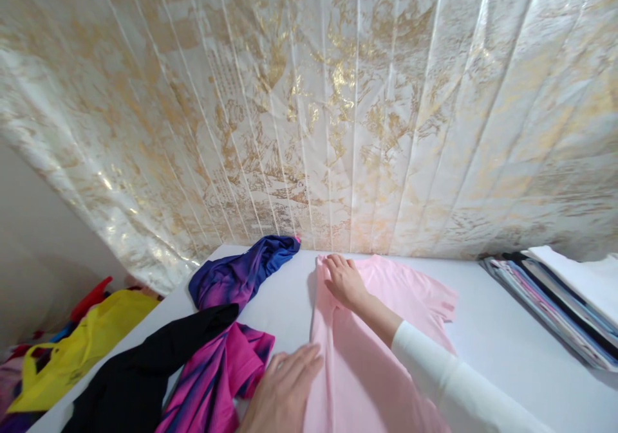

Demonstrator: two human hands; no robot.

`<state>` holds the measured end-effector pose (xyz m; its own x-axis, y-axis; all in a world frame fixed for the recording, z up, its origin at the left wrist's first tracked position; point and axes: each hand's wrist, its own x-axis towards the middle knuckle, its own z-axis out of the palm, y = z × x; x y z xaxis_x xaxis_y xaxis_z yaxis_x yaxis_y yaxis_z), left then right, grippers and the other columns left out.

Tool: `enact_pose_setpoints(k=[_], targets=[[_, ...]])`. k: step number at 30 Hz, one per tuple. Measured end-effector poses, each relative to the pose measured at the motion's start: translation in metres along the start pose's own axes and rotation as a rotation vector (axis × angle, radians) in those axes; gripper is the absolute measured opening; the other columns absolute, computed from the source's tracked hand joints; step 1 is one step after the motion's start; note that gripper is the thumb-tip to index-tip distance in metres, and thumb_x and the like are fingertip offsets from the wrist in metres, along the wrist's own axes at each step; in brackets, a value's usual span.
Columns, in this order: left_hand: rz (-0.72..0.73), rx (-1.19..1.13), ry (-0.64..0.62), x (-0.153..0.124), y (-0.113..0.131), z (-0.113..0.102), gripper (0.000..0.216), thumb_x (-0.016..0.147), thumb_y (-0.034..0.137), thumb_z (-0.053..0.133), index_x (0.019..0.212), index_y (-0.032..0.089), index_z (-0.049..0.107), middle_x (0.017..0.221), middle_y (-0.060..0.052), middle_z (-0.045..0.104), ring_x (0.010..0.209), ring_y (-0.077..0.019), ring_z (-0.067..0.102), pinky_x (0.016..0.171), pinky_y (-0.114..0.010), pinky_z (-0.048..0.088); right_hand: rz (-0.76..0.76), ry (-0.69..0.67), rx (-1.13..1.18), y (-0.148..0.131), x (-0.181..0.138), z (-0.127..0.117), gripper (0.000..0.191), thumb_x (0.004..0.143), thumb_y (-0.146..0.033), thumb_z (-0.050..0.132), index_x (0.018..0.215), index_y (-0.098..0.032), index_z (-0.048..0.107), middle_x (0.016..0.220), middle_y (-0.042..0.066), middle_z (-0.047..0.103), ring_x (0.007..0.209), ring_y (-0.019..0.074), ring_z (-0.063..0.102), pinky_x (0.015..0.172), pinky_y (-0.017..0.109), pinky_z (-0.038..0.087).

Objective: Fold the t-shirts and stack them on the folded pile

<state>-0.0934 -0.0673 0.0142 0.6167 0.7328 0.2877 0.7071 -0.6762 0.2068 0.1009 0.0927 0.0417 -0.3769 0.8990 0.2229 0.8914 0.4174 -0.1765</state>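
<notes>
A pink short-sleeved T-shirt (376,343) is spread on the white table, its left side folded over in a long narrow strip and one sleeve pointing right. My right hand (345,282) rests on the shirt's upper left part, fingers lying over the folded fabric. Lower down, my left hand (284,388) is slightly blurred, its fingers stretched out and touching the shirt's left edge. Just left of that hand lies a crumpled purple, pink and blue garment (217,381), partly covered by a black garment (140,368).
On the right of the white table (497,356) stands a stack of folded clothes (555,304) with a white one on top. Beyond the left edge, a yellow bag (91,343) lies on heaped clothes. A gold-patterned curtain (328,111) hangs behind the table.
</notes>
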Motion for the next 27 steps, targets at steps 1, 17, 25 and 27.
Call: enact_pose_setpoints(k=[1,17,25,27], targets=[[-0.031,0.019,-0.044,0.016,-0.008,0.002,0.049,0.090,0.007,0.038,0.135,0.024,0.049,0.137,-0.007,0.055,0.124,-0.0205,0.053,0.101,-0.037,0.044,-0.032,-0.004,0.012,-0.005,-0.014,0.000,0.044,0.088,-0.016,0.053,0.132,-0.013,0.050,0.139,0.017,0.049,0.131,0.0265,0.042,0.104,0.044,0.036],[-0.141,-0.044,-0.294,0.077,-0.060,0.014,0.057,0.091,0.015,0.038,0.146,0.027,0.032,0.155,-0.001,0.030,0.144,-0.0170,0.022,0.111,-0.039,0.024,-0.542,-0.334,0.361,-0.021,-0.120,-0.019,0.049,0.093,-0.033,0.051,0.139,-0.016,0.048,0.148,0.009,0.044,0.137,0.0250,0.038,0.116,0.042,0.024],[-0.178,-0.084,-0.258,0.079,-0.052,0.004,0.053,0.090,0.012,0.039,0.141,0.028,0.041,0.154,-0.003,0.034,0.143,-0.0207,0.025,0.110,-0.042,0.027,-0.498,-0.211,0.515,-0.036,-0.141,-0.012,0.040,0.087,-0.009,0.044,0.123,-0.018,0.059,0.128,0.009,0.063,0.116,0.0195,0.058,0.102,0.033,0.042],[-0.220,-0.073,-0.188,0.084,-0.046,0.001,0.048,0.088,0.009,0.040,0.132,0.025,0.049,0.148,-0.006,0.043,0.138,-0.0209,0.035,0.107,-0.039,0.031,-0.265,-0.122,0.581,-0.033,-0.145,-0.012,0.049,0.078,-0.002,0.043,0.121,-0.017,0.059,0.124,0.011,0.063,0.111,0.0203,0.059,0.096,0.033,0.046]])
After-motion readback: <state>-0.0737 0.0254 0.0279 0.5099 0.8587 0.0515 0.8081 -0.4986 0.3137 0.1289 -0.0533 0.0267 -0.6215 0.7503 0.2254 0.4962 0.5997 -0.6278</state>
